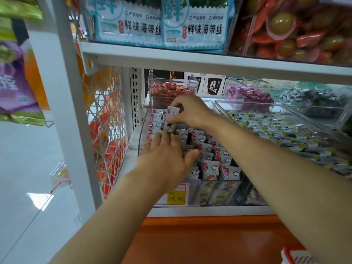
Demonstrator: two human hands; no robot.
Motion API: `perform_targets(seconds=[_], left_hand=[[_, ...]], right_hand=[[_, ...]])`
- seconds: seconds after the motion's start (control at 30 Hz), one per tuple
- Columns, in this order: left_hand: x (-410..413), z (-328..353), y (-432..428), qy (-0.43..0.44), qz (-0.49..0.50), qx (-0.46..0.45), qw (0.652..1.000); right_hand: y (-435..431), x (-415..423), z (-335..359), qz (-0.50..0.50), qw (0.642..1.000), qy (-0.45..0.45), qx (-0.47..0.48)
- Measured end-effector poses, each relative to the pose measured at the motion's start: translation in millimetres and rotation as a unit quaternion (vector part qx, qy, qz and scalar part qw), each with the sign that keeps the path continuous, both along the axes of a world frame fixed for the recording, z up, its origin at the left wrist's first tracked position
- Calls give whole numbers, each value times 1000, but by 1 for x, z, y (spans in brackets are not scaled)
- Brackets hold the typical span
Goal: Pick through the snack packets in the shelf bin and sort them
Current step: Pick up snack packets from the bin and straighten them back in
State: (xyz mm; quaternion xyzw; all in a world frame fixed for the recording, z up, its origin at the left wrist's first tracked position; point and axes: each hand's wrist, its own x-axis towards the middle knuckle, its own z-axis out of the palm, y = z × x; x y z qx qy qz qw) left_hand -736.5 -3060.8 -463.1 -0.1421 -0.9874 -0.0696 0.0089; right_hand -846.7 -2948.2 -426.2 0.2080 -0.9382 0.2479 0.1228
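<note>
Our right hand [187,111] pinches one packet [172,113] upright over the clear bin [141,134]. Our left hand [165,156] lies flat, fingers straight, on the packets [210,165] in rows inside, behind a yellow price tag [176,197].

A shop aisle, shown by a yellow price tag [175,198] reading 15.80, clear bins [219,184] of packaged snacks stocked above it on white shelving [190,60]
</note>
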Motion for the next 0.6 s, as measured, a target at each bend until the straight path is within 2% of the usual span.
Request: perform_targets(seconds=[0.17, 0.27, 0.33, 0.47, 0.6], left_hand=[[4, -3, -3, -7, -11, -6, 1000], [6, -4, -5, -8, -16, 2, 1000], [7, -4, -5, -12, -17, 7, 1000], [7, -4, -5, -12, -15, 12, 1000], [7, -3, -5, -17, -14, 18, 1000]], right_hand=[[-5, -7, -8, 54, 990, -35, 129], [-5, -12, -8, 45, 976, -35, 208], [-6, -13, -10, 43, 972, -42, 228], [-9, -16, -4, 65, 972, -78, 211], [-3, -27, 5, -5, 998, -40, 55]])
